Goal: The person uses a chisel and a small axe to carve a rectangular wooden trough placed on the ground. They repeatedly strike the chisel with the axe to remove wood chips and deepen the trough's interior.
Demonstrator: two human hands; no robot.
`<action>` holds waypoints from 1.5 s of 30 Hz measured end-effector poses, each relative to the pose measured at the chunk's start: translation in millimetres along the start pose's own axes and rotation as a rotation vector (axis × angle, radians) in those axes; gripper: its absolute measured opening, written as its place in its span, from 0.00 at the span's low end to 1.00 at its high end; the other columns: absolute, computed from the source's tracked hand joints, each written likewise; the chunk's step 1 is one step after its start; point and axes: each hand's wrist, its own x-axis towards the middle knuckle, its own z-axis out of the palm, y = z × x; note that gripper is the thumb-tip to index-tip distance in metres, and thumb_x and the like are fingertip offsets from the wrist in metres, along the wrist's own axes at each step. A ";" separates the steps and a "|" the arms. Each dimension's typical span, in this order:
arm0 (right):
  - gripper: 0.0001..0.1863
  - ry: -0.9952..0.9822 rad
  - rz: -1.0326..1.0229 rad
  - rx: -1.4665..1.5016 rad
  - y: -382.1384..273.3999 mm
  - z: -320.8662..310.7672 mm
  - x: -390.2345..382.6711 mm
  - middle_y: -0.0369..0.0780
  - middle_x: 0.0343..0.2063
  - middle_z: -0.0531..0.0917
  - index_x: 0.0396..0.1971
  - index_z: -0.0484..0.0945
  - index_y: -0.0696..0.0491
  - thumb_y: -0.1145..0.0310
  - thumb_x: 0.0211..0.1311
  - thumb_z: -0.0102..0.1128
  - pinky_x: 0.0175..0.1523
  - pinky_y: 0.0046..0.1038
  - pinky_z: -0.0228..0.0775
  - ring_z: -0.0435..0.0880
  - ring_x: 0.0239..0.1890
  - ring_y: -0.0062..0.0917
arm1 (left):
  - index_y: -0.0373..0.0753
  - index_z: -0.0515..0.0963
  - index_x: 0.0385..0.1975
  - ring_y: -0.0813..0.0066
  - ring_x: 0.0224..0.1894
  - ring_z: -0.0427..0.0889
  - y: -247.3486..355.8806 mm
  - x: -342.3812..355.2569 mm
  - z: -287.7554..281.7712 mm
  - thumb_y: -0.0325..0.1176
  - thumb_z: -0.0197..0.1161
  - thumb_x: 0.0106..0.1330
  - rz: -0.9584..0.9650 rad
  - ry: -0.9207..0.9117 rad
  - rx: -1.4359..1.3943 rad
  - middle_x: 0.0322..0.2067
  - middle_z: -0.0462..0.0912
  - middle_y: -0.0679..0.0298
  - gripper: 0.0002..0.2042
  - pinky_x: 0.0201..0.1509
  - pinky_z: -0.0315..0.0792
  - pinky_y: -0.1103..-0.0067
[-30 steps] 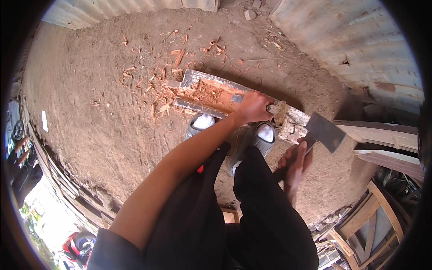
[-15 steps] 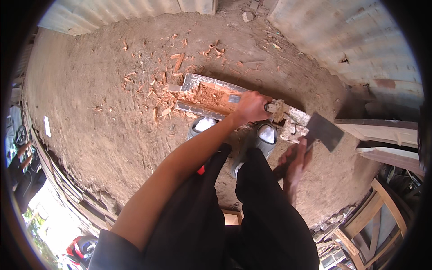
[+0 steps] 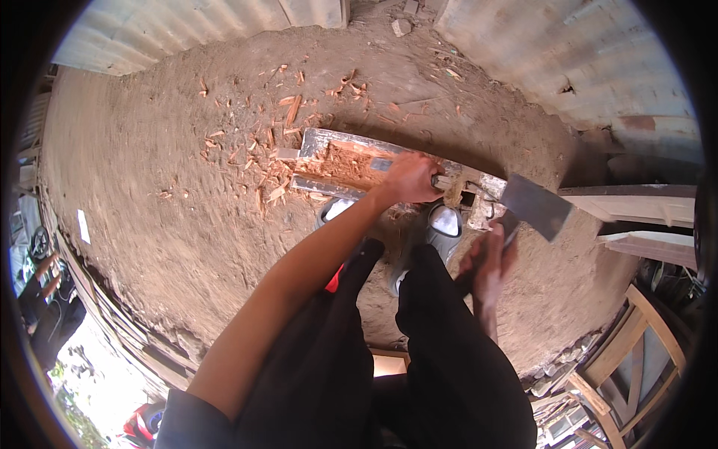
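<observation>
Two bare hands are busy over one thick wooden beam (image 3: 366, 139), which lies on the dirt floor (image 3: 149, 247) crosswise in front of the person's feet. From where I stand, its outer faces look weathered, with flaking pale paint, while a long hollow cut into it shows raw reddish wood and loose crumbs. Toward the right end, a dark square hole (image 3: 467, 198) sits beside the worn, whitish part.

The left hand (image 3: 413, 178) is over the beam, its fingers curled and pressed together around what looks like a chisel (image 3: 381, 164). The flat grey blade sticks out on the left, over the hollow, and the handle's end pokes out on the right; I can't tell whether the edge touches wood.

Off the beam's right end, the right hand (image 3: 490, 260) grips a hatchet (image 3: 537, 207) by its handle, close below the broad grey head. Those fingers are wrapped around it but blurred, so I can't tell how tightly each is pressed. The head covers the beam's corner from this angle.

Reddish wood chips (image 3: 292, 110) are strewn thickly around the beam's left end. Two grey clogs (image 3: 446, 243) stand just beside its near side, and corrugated metal sheets (image 3: 553, 67) border the ground beyond.
</observation>
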 end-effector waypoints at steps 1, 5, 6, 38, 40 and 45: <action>0.15 -0.010 -0.014 -0.052 13.3 3.0 2.6 0.33 0.18 0.70 0.48 0.69 0.54 0.56 0.80 0.53 0.16 0.24 0.62 0.68 0.12 0.18 | 0.42 0.90 0.39 0.51 0.39 0.88 1.5 0.2 -0.9 0.38 0.73 0.42 -0.007 -0.014 -0.019 0.32 0.89 0.53 0.20 0.45 0.81 0.62; 0.15 -0.254 0.142 -0.304 4.5 -3.7 15.4 0.34 0.18 0.73 0.44 0.73 0.57 0.58 0.78 0.55 0.17 0.23 0.65 0.72 0.13 0.18 | 0.42 0.90 0.39 0.51 0.37 0.88 -3.4 -3.8 -11.3 0.37 0.72 0.41 -0.017 -0.072 -0.021 0.29 0.88 0.53 0.20 0.43 0.81 0.62; 0.15 -0.231 0.110 -0.235 1.0 -3.4 13.8 0.34 0.18 0.73 0.44 0.73 0.57 0.58 0.78 0.55 0.17 0.24 0.66 0.72 0.13 0.18 | 0.43 0.90 0.40 0.50 0.38 0.88 -5.3 -3.1 -12.2 0.40 0.73 0.43 -0.040 -0.062 -0.003 0.31 0.89 0.52 0.21 0.46 0.81 0.62; 0.17 -0.140 0.036 -0.127 8.1 0.6 18.8 0.35 0.18 0.74 0.41 0.72 0.57 0.56 0.79 0.55 0.16 0.24 0.64 0.72 0.13 0.19 | 0.46 0.90 0.43 0.52 0.38 0.89 -10.3 0.2 -8.2 0.39 0.70 0.46 -0.131 0.172 0.081 0.31 0.89 0.50 0.21 0.48 0.82 0.63; 0.17 -0.085 0.007 -0.025 25.4 6.1 16.9 0.35 0.17 0.73 0.41 0.72 0.58 0.56 0.78 0.56 0.16 0.25 0.65 0.73 0.13 0.19 | 0.46 0.89 0.44 0.51 0.38 0.89 -6.3 4.0 -5.1 0.40 0.70 0.47 -0.135 0.163 0.070 0.31 0.89 0.50 0.21 0.48 0.82 0.63; 0.15 -0.269 0.158 -0.236 6.8 -10.7 29.4 0.35 0.18 0.73 0.41 0.72 0.56 0.57 0.79 0.56 0.17 0.25 0.65 0.72 0.13 0.18 | 0.46 0.88 0.46 0.51 0.39 0.89 -3.9 -1.9 -10.8 0.40 0.69 0.48 -0.191 0.108 0.086 0.32 0.89 0.50 0.22 0.48 0.82 0.62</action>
